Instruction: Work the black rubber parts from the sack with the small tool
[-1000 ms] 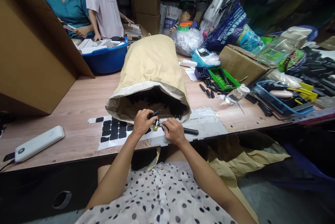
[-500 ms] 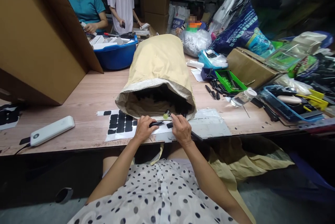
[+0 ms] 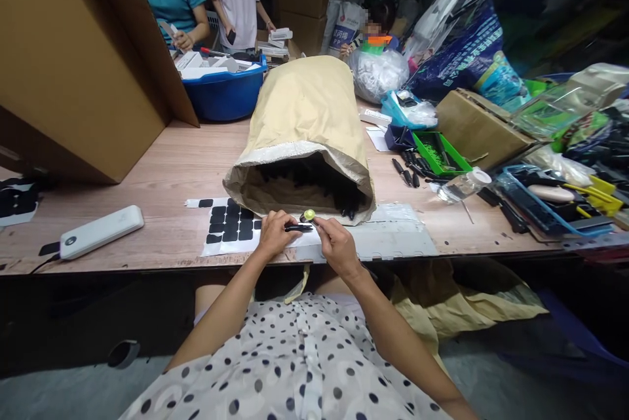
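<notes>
Centre frame | left hand (image 3: 274, 235) pinched black piece (image 3: 297, 228) | right hand (image 3: 340, 248) gripped yellow-tipped tool (image 3: 308, 215), just turned tip-up | piece seemed mid-work

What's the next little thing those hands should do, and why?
Maybe bring the yellow-tipped tool gently against the black piece. The left hand holds that piece, and the right hand grips the tool with its yellow tip close by. I can't tell if they already touch.
</notes>
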The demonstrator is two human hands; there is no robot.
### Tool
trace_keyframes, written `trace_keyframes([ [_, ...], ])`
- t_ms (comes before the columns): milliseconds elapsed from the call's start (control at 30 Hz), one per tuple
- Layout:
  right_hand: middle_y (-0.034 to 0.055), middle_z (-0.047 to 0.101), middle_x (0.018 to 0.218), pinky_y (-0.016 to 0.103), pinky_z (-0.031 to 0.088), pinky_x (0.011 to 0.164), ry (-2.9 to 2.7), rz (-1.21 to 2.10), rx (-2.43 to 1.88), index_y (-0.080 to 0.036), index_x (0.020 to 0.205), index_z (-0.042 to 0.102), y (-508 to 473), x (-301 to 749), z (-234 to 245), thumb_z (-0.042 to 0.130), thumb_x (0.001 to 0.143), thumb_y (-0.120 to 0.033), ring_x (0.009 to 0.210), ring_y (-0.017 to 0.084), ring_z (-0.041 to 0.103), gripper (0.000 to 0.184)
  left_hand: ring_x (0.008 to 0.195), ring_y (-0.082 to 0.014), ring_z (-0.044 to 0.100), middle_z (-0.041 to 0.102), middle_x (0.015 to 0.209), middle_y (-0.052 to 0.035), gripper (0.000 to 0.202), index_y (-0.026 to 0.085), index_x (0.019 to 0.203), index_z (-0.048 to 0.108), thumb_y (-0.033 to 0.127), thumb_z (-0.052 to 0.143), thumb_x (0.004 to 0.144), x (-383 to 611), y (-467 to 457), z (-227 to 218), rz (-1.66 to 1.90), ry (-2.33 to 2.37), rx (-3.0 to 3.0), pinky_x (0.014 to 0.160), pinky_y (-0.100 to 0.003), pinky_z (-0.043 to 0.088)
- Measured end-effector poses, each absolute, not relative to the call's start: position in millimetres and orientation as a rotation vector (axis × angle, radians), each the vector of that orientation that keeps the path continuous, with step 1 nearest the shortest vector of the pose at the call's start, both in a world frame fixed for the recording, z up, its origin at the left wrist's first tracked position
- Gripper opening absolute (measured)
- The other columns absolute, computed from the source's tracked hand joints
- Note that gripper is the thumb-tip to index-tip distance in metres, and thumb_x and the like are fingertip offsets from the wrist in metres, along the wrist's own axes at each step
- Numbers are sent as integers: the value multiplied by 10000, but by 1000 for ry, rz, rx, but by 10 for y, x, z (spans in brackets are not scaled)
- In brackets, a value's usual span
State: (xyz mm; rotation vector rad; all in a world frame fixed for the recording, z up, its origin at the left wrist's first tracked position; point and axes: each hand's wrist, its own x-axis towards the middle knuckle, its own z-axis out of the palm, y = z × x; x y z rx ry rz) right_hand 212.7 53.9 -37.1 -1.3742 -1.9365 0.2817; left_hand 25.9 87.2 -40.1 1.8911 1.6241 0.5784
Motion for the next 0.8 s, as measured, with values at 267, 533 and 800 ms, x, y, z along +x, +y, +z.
trace_keyframes([
  [267,56,713,957,278,538,796,-1961,310,-1361,-250,1171,703,577,2079,-318,432,978,-221,891,179,668,334,973,-235,534,671,921,0,129,275,870,739,282,781,748,265,862,-390,579,1630,1891,926,-378,389],
  [533,37,698,923,252,511,762,-2071,255,-1415,-271,1159,703,618,1995,-382,458,955,-189,864,170,652,329,950,-233,540,658,895,-6,119,254,846,722,288,770,743,282,846,-404,590,1661,1908,895,-370,405],
  [800,69,642,866,301,417,737,-2129,-127,-1626,-239,1090,729,945,2267,-556,495,949,-196,819,205,539,277,960,-238,546,675,904,-5,99,268,862,714,296,744,772,251,817,-410,632,1624,1929,929,-383,411],
])
